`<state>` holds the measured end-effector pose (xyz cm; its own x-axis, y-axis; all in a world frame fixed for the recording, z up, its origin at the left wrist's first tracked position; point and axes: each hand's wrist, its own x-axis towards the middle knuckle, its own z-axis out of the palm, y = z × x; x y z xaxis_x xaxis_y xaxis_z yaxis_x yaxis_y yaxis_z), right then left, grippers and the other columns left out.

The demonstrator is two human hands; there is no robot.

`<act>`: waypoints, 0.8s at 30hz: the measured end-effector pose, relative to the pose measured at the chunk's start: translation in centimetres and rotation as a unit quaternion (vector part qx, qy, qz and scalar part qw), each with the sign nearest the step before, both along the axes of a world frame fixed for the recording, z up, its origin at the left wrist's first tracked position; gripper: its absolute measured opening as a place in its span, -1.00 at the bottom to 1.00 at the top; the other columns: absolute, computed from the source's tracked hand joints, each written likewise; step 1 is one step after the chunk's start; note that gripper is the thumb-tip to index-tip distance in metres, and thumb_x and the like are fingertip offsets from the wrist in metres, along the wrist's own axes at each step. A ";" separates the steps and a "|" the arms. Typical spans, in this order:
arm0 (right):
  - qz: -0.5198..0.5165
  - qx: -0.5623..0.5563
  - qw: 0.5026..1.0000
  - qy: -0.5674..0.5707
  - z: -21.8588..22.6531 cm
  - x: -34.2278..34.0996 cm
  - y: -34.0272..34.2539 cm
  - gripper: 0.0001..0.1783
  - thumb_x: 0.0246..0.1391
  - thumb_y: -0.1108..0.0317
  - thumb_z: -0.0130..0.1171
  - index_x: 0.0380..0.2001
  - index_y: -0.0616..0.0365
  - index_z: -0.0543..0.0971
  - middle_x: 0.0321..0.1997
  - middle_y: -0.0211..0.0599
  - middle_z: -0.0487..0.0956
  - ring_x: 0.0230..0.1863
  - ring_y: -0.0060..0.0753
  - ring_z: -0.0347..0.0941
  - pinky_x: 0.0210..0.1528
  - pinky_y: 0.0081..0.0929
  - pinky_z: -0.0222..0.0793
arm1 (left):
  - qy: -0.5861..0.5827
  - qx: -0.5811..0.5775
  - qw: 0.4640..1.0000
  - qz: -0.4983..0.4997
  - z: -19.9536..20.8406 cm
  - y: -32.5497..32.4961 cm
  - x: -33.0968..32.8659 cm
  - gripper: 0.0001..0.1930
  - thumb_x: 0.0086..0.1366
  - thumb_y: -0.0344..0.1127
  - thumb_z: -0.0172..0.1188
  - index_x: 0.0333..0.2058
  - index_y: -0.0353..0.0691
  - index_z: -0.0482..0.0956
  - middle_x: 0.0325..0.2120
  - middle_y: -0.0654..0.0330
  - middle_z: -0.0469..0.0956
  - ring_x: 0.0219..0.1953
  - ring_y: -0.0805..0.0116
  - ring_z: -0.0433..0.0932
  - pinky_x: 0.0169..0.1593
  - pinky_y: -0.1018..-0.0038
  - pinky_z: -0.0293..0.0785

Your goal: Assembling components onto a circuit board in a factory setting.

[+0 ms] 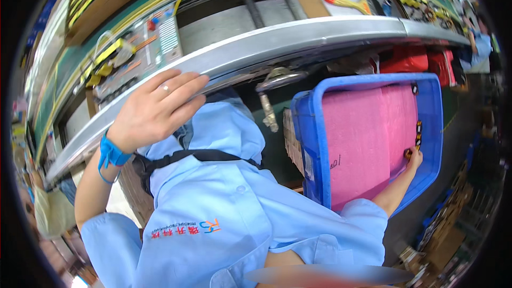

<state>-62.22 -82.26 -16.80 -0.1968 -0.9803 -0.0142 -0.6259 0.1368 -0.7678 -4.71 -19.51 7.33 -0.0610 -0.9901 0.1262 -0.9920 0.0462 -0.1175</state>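
My left hand (160, 106) lies over the metal edge (224, 48) of the workbench, its fingers stretched out and nothing in them. A blue wristband is around that wrist. On the right, my right arm reaches into a blue plastic bin (316, 128), where pink foam sheets (357, 138) lie. At the bin's far right side, my right hand (415, 158) is closed on a small black-and-yellow part (408, 153); the fingertips are partly hidden. Another black-and-yellow part (418, 130) sits just beyond it, and a small black piece (415, 89) is near the bin's upper corner.
On the bench, a yellow-and-black assembly (109, 58) stands beside a tray of small parts. Farther right lie a red-and-yellow tool-like item (349, 4) and more yellow-and-black assemblies (418, 5). A metal bracket (277, 80) hangs below the bench edge. Red bags (404, 60) sit behind the bin.
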 end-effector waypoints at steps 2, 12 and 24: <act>-0.028 0.017 0.996 -0.085 1.3 1.2 1.5 -0.64 -0.20 0.46 0.33 -0.24 0.27 0.54 -0.40 -0.27 0.57 -0.47 -0.44 0.47 -0.47 -0.45 0.39 | 0.042 -0.021 0.999 -0.017 0.5 0.0 0.5 -0.64 -0.08 -0.42 0.12 -0.21 -0.29 0.55 0.02 0.01 0.46 0.03 0.08 0.48 0.06 0.20 0.44; 0.341 -0.056 0.904 -0.251 24.0 27.9 19.8 -0.53 0.01 0.54 0.23 0.04 0.21 0.42 -0.21 -0.47 0.47 -0.36 -0.65 0.39 -0.33 -0.67 0.30 | 0.339 -0.079 0.937 -0.007 0.4 -1.2 -0.7 -0.56 -0.05 -0.51 0.31 -0.10 -0.21 0.54 -0.01 0.04 0.47 -0.06 0.02 0.49 -0.02 0.27 0.46; 0.721 -0.402 0.556 -0.097 26.6 54.0 43.8 -0.50 -0.47 0.53 0.39 -0.28 0.01 0.57 -0.52 -0.31 0.44 -0.52 -0.24 0.44 -0.51 -0.40 0.34 | 0.861 -0.176 0.470 0.082 2.2 -0.2 2.9 -0.13 0.25 -0.18 0.27 0.36 -0.22 -0.11 0.26 0.08 0.11 0.28 0.29 0.16 0.31 0.38 0.08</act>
<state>-8.20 -38.51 9.80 0.7310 0.1775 0.6589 0.4656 -0.8357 -0.2913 -1.83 -19.75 9.57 0.5058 -0.8626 0.0063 0.3833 0.2312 0.8942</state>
